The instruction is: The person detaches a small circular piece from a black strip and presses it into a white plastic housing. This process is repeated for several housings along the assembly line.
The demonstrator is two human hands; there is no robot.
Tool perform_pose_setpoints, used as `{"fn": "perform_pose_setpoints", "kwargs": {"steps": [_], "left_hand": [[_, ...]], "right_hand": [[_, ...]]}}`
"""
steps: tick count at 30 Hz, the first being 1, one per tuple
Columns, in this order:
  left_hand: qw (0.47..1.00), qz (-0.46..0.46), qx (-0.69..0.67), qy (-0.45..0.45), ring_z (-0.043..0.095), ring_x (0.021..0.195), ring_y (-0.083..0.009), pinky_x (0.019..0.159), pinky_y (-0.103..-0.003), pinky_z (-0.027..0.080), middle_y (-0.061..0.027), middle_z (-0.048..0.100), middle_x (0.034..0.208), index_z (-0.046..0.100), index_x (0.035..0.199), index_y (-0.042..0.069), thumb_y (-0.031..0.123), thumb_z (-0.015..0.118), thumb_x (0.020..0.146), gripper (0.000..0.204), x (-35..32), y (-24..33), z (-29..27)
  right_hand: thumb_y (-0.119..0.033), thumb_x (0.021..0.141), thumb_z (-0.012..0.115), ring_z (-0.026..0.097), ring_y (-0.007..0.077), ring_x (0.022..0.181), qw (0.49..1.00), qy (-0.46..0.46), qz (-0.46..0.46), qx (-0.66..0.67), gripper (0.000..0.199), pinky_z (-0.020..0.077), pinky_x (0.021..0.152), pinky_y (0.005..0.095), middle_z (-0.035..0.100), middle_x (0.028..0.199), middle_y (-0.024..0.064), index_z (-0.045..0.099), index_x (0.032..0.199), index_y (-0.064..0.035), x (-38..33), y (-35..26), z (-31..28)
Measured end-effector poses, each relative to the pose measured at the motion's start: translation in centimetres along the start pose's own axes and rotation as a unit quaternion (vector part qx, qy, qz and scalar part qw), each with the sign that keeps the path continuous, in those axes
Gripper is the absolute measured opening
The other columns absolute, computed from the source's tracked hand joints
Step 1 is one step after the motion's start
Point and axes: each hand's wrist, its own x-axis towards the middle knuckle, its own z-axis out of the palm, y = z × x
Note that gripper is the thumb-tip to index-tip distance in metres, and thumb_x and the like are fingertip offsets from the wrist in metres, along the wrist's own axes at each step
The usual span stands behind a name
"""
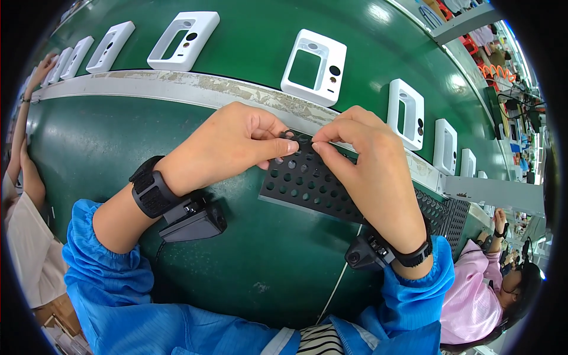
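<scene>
A black perforated tray with rows of round holes lies at an angle on the green bench in front of me. Some of its holes show shiny, clear-looking round pieces. At its upper left corner my left hand is closed, thumb over the top face and fingers curled at the edge. Close beside that thumb, my right hand pinches thumb and forefinger together over the far edge. Whatever sits in that pinch is too small to make out. The right hand and wrist hide part of the tray.
White housings with rectangular openings stand in a line on the green belt beyond a worn metal rail. Another dark perforated tray lies at the right. Co-workers sit at both sides, one in a pink top.
</scene>
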Motion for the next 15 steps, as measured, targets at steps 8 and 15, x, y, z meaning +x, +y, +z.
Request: {"fn": "perform_pose_setpoints", "kwargs": {"steps": [8,15], "left_hand": [[1.0,0.012,-0.005,0.019,0.055,0.063,-0.0071,0.059,-0.021,0.046,-0.0027,0.062,0.072,0.065,0.087,-0.003,0.02,0.064,0.084,0.022,-0.03,-0.09,0.19],[1.0,-0.001,0.003,0.001,0.056,0.067,-0.0038,0.06,-0.019,0.045,0.0011,0.063,0.077,0.064,0.09,0.001,0.016,0.063,0.087,0.016,0.04,0.17,0.09]], "right_hand": [[-0.001,0.075,0.062,0.056,0.0278,0.076,0.994,0.024,-0.057,-0.091,0.008,0.0438,0.066,0.0335,0.057,0.082,0.0112,0.059,0.082,0.001,-0.11,-0.2,0.39],[-0.001,0.075,0.062,0.055,0.0284,0.074,0.998,0.038,-0.039,0.007,0.007,0.0436,0.066,0.0332,0.055,0.081,0.0111,0.058,0.081,-0.0004,-0.13,-0.35,-0.34]]}}
